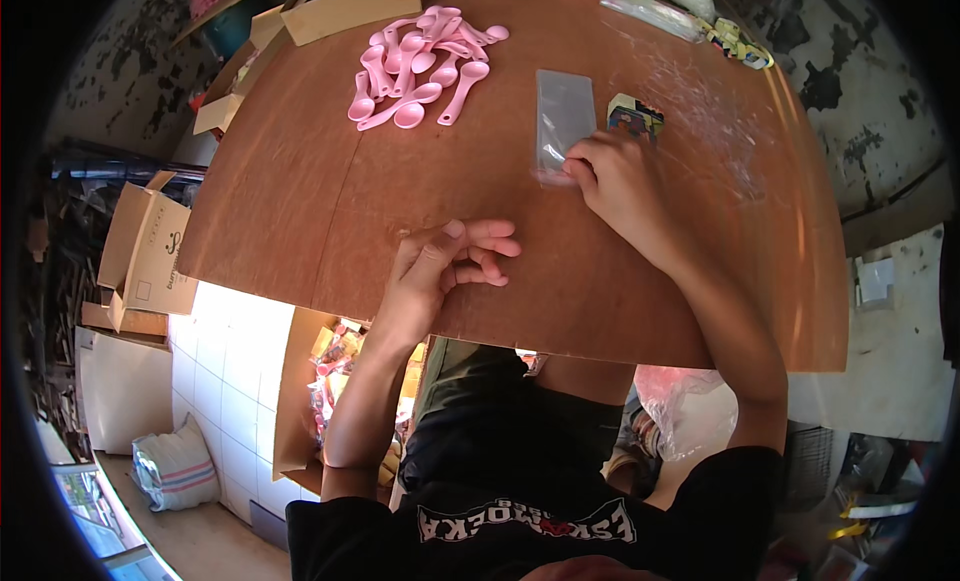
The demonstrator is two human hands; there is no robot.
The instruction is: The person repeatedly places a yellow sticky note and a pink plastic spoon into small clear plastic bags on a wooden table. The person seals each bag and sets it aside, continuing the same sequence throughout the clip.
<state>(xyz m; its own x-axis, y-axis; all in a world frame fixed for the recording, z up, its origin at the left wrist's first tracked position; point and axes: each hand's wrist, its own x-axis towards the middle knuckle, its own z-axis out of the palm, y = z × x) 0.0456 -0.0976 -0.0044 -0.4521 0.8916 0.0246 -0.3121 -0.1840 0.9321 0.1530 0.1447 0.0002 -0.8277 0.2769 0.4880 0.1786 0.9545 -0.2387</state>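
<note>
Over the near part of the wooden table, my left hand is held with its fingers apart and nothing in them. My right hand reaches further forward, its thumb and forefinger closed on the near end of a clear plastic bag. The bag looks like the top of a flat stack, though its layers are hard to tell apart. Just beyond the knuckles lies a small pile of printed cards, partly hidden by that hand. At the far left of the table is a loose heap of pink plastic spoons.
A cardboard box stands at the table's far left edge. Clear plastic packs and a yellow printed strip lie far right. Below the near edge, an open carton holds small colourful packets. A white sack sits lower left.
</note>
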